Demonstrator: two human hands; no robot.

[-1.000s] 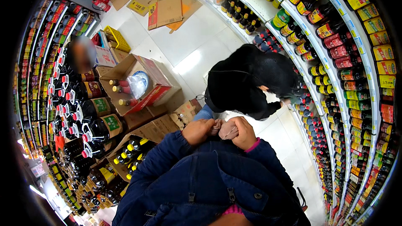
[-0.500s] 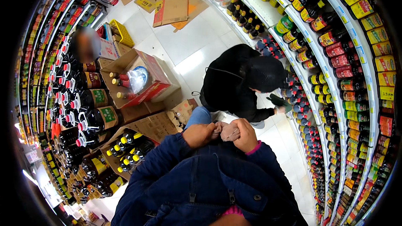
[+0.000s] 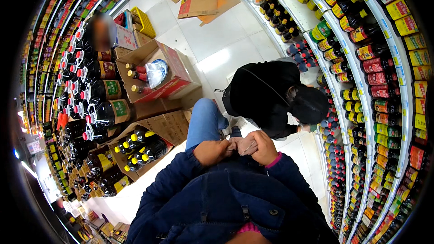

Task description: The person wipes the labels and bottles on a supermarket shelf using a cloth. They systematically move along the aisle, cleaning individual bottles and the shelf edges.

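A crumpled pinkish-brown cloth (image 3: 246, 146) is stretched between my two hands in front of my body. My left hand (image 3: 211, 152) is closed on its left end. The fingers of my right hand (image 3: 264, 148) pinch its other end. The cloth may be a rag or a glove; its folds do not show which. Below the hands are my dark blue jacket sleeves, with a pink cuff at the right wrist.
A person in black (image 3: 266, 95) bends toward the bottle shelves (image 3: 361, 86) just ahead right. At left stand an open carton of yellow-capped bottles (image 3: 140, 149), a red-and-white carton (image 3: 174, 74) and large dark jugs (image 3: 106, 113). Flattened cardboard (image 3: 201, 2) lies on the far floor.
The person in black has leaned farther toward the right-hand shelves. More of my jeans-clad leg shows ahead of my left hand. My hands still grip the cloth, which looks slightly more spread out.
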